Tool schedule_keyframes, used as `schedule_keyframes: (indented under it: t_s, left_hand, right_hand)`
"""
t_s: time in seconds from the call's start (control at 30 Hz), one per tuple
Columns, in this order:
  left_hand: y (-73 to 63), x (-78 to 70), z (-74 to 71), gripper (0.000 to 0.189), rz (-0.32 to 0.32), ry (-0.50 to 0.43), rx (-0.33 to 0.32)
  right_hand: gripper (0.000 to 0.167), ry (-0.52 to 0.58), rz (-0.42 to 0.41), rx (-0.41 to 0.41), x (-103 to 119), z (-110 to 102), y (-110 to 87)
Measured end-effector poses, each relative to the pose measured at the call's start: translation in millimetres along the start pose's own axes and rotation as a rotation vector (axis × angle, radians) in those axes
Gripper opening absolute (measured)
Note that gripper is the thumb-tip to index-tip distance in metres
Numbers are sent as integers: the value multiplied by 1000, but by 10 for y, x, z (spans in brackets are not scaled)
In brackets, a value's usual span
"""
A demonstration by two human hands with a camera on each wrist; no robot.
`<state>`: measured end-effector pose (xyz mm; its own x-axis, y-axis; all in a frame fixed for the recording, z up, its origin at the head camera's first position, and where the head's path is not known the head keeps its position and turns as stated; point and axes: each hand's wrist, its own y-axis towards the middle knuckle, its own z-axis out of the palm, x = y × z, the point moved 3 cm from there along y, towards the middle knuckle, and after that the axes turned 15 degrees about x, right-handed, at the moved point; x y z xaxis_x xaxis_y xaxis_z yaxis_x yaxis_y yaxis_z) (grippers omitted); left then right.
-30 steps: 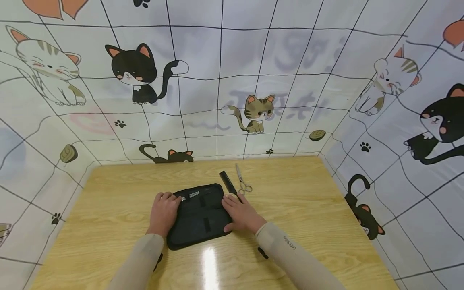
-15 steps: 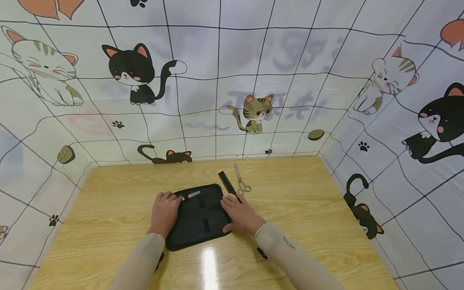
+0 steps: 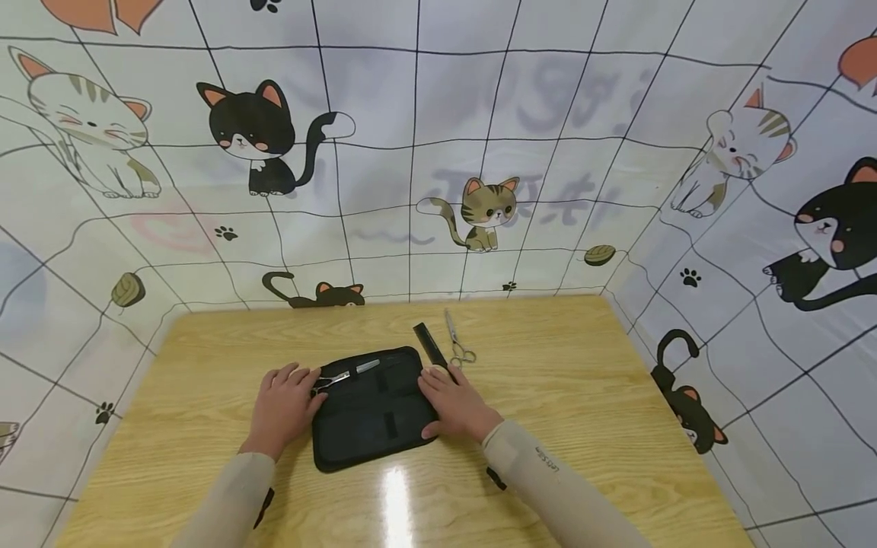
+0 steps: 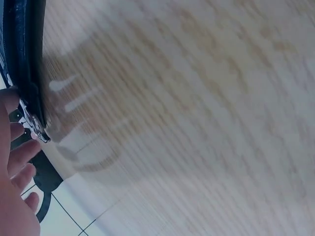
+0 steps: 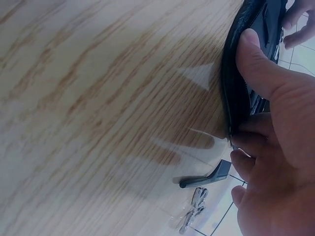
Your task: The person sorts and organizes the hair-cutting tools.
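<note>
A black zip case (image 3: 356, 449) lies spread on the table, a pair of silver scissors (image 3: 340, 377) across its upper left with the blades under a strap. My left hand (image 3: 282, 403) is at the case's left edge, fingers loosely spread beside the scissors' handles. In the left wrist view the fingertips are close to the metal handle (image 4: 33, 122). My right hand (image 3: 460, 405) holds the right edge of the case. The right wrist view shows that thumb (image 5: 258, 69) pressing on the zipped rim and the other fingers bent at the edge.
Past my right fingers lie a black comb (image 3: 428, 342) and a second pair of silver scissors (image 3: 452, 335) on the wooden table (image 3: 562, 396). A cat-printed white sheet (image 3: 384, 175) hangs around the back and sides.
My left hand has drawn back to the left and its fingers have come off the scissors, so the handles now show. The scissors, case and right hand have stayed in place.
</note>
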<state>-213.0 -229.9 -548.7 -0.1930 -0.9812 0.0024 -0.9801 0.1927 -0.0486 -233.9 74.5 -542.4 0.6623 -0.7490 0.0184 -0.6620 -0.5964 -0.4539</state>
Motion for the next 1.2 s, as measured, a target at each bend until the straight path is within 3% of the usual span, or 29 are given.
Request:
schedule_keyframes:
  t_s: [0.17,0.47,0.63,0.83,1.2]
  left_hand:
    - [-26,1,14,50,-35,-45,37]
    - [-48,-48,63,42,-95,-120,-30]
    - [-53,-62,86,40,-101,-156,-89]
    - [-63,-72,109,39,-111,-176,-96]
    - [-67,-81,117,38,-69,-214,-171]
  right_hand:
    - [94,4,-4,-1,5,1,-3]
    - [94,9,9,17,1,-4,-4]
    - [93,3,6,-1,-5,-4,-10]
    - [94,-12,19,20,7,17,16]
    - [94,-30,29,22,-6,26,29]
